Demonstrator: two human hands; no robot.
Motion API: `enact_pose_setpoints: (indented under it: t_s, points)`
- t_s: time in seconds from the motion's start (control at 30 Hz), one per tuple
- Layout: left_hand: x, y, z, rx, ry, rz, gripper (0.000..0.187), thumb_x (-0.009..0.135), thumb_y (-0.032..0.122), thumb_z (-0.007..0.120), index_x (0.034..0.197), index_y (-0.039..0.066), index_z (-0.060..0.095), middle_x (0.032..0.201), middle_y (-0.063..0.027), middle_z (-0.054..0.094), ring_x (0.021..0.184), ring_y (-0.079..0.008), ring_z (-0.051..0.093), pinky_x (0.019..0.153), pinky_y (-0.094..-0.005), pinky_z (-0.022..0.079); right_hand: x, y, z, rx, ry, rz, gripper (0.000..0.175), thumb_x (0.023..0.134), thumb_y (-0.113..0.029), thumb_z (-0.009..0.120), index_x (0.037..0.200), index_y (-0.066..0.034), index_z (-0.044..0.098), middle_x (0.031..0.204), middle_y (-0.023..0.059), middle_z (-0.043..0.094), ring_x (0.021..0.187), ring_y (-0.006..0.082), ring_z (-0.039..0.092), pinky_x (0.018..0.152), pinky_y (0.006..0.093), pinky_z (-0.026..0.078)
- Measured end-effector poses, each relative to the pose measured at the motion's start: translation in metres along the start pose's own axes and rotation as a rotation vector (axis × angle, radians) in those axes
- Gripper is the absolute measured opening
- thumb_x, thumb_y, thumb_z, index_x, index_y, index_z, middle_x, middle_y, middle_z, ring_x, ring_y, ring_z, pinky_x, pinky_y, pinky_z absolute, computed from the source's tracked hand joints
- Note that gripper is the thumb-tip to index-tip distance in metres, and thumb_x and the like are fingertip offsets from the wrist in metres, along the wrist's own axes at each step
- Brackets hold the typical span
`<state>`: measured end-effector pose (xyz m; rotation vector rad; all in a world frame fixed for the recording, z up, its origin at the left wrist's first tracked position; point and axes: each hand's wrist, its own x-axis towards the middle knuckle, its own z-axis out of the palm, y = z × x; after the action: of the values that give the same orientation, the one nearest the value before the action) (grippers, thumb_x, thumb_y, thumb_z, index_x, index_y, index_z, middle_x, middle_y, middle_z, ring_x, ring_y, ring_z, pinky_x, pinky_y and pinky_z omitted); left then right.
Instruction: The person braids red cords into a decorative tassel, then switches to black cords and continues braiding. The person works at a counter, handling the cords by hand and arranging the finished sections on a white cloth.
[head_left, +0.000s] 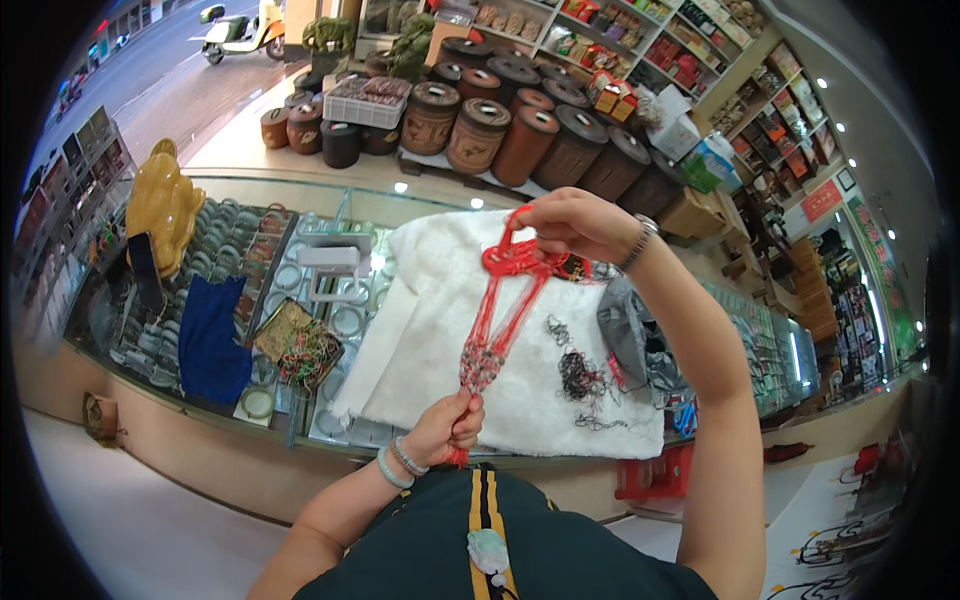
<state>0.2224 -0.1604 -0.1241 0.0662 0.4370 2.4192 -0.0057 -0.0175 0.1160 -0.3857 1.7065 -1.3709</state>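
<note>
A bundle of red cords with small beads (480, 367) stretches between my two hands above a white fluffy cloth (442, 270). My left hand (450, 426) grips its lower end near the counter's front edge, just below the beads. Higher up and to the right, my right hand (562, 225) pinches the upper loops. Tangled black cords (581, 375) lie on the right part of the cloth, beside a grey plastic bag (626, 326). More dark cords lie partly hidden behind my right hand.
Bangles (346, 321) fill the glass display counter. On its left stand a blue cloth (214, 337), a yellow figurine (159, 210) and a box of colored cords (300, 345). Blue-handled scissors (684, 417) lie at the right edge. Lidded pots (480, 135) stand beyond the counter.
</note>
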Motion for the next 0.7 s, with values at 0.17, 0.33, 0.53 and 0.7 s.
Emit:
enact_pose_setpoints:
  t_s: [0.17, 0.33, 0.53, 0.7]
  points:
    - [0.018, -0.012, -0.031, -0.143, 0.206, 0.136, 0.032, 0.104, 0.041, 0.035, 0.091, 0.013, 0.046, 0.061, 0.005, 0.033, 0.048, -0.0051, 0.023, 0.044, -0.0207, 0.022, 0.109, 0.06, -0.033, 0.06, -0.025, 0.224, 0.016, 0.092, -0.011, 0.06, 0.097, 0.0023, 0.067, 0.056, -0.0064, 0.036, 0.05, 0.0063, 0.033, 0.059, 0.0253, 0.041]
    - [0.039, -0.015, -0.051, -0.21, 0.374, 0.182, 0.03, 0.105, 0.037, 0.034, 0.091, 0.014, 0.047, 0.061, 0.0052, 0.034, 0.047, -0.0062, 0.024, 0.045, -0.0206, 0.023, 0.189, 0.116, -0.055, -0.044, -0.058, 0.35, 0.015, 0.09, -0.017, 0.063, 0.097, -0.0047, 0.068, 0.055, -0.0064, 0.036, 0.049, 0.0065, 0.032, 0.054, 0.0274, 0.037]
    - [0.063, -0.007, -0.065, -0.327, 0.447, 0.169, 0.031, 0.104, 0.039, 0.035, 0.093, 0.013, 0.047, 0.064, 0.0052, 0.035, 0.048, -0.0055, 0.024, 0.045, -0.0208, 0.022, 0.238, 0.154, -0.076, -0.236, -0.015, 0.447, 0.013, 0.091, -0.018, 0.062, 0.092, -0.0062, 0.068, 0.058, -0.0037, 0.044, 0.05, 0.0076, 0.043, 0.053, 0.0283, 0.041]
    - [0.066, -0.006, -0.066, -0.332, 0.509, 0.097, 0.031, 0.104, 0.039, 0.035, 0.093, 0.014, 0.047, 0.064, 0.0051, 0.036, 0.048, -0.0056, 0.025, 0.045, -0.0201, 0.023, 0.253, 0.175, -0.086, -0.224, -0.101, 0.441, 0.015, 0.093, -0.018, 0.06, 0.091, -0.005, 0.066, 0.058, -0.0027, 0.051, 0.051, 0.0093, 0.054, 0.045, 0.0253, 0.043]
